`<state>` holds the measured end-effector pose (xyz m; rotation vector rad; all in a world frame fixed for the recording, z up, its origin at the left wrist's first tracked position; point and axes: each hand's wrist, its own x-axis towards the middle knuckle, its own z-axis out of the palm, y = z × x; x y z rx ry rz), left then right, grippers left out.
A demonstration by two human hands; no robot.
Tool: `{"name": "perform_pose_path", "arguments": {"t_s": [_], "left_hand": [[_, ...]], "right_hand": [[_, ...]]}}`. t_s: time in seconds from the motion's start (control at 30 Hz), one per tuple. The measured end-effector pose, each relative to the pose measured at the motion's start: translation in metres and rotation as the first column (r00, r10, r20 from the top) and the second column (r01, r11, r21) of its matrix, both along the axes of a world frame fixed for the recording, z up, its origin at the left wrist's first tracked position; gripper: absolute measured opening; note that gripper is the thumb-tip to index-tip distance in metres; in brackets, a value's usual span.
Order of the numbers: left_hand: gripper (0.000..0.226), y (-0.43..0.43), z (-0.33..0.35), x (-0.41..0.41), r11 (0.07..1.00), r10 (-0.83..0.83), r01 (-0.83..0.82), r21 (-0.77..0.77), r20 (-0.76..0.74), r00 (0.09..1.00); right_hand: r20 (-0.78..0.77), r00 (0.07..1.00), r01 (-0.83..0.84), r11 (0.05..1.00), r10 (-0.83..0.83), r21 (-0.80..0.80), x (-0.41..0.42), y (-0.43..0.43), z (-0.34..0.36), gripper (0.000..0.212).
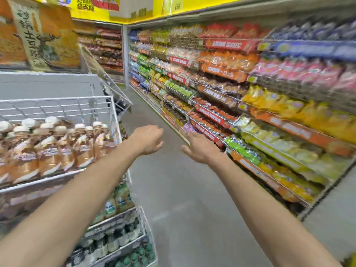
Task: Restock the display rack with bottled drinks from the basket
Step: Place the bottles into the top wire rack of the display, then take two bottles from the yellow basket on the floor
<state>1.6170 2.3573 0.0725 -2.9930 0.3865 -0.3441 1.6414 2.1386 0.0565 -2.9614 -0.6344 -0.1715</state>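
Both forearms stretch out over the grey aisle floor (pixel 183 199), and neither hand carries anything. The left hand (pixel 149 139) hangs with its fingers curled loosely downward, half closed on nothing, just to the right of the white wire display rack (pixel 113 112). The right hand (pixel 200 148) sits a little further right of the rack, palm turned inward, fingers spread and relaxed, also empty. A small gap of floor shows between the two hands.

Nearest along the rack, at its lowest tiers, stand dark bottles with green caps (pixel 134 255), blurred. Above them is a tier of pale green-labelled bottles (pixel 117 199). Higher again, the rack's upper wire tier is packed with amber bottled drinks (pixel 57 149) with white caps, upright in tight rows, level with the left forearm and just beside it. I can't make out a basket anywhere.

Across the aisle from the rack, long wall shelves (pixel 250 116) run away into the distance, loaded with bright snack bags in yellow, orange, pink and green, all smeared by motion. Beyond the rack, at the far end of the aisle, more shelving (pixel 109 47) stands under a yellow sign band (pixel 134 8).
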Motion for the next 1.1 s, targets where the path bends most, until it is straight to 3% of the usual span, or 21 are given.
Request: {"name": "perform_pose_path", "arguments": {"t_s": [0.13, 0.3, 0.47, 0.83, 1.03, 1.1], "left_hand": [[0.039, -0.161, -0.033, 0.007, 0.982, -0.170, 0.162, -0.095, -0.093, 0.981], [0.051, -0.351, -0.077, -0.007, 0.920, -0.388, 0.360, -0.155, -0.219, 0.895], [0.055, -0.482, -0.111, -0.012, 0.884, -0.467, 0.439, -0.160, -0.306, 0.830], [0.061, -0.643, -0.256, 0.060, 0.927, -0.374, 0.319, -0.199, -0.565, 0.736], [0.051, -0.687, -0.381, 0.031, 0.954, -0.283, 0.250, -0.165, -0.771, 0.571], [0.047, -0.694, -0.422, 0.012, 0.969, -0.222, 0.213, -0.128, -0.829, 0.513]], "right_hand": [[-0.043, 0.992, 0.120, 0.992, -0.122, -0.046, -0.029, -0.158, -0.012, 0.053], [-0.152, 0.935, 0.310, 0.946, -0.322, -0.097, -0.077, -0.342, -0.042, 0.043], [-0.210, 0.885, 0.397, 0.909, -0.417, -0.129, -0.101, -0.471, -0.074, 0.036], [-0.404, 0.795, 0.443, 0.888, -0.452, -0.120, -0.048, -0.628, -0.210, 0.041], [-0.654, 0.639, 0.398, 0.902, -0.405, -0.170, -0.057, -0.686, -0.351, 0.060], [-0.724, 0.575, 0.371, 0.910, -0.381, -0.184, -0.071, -0.702, -0.400, 0.056]]}}
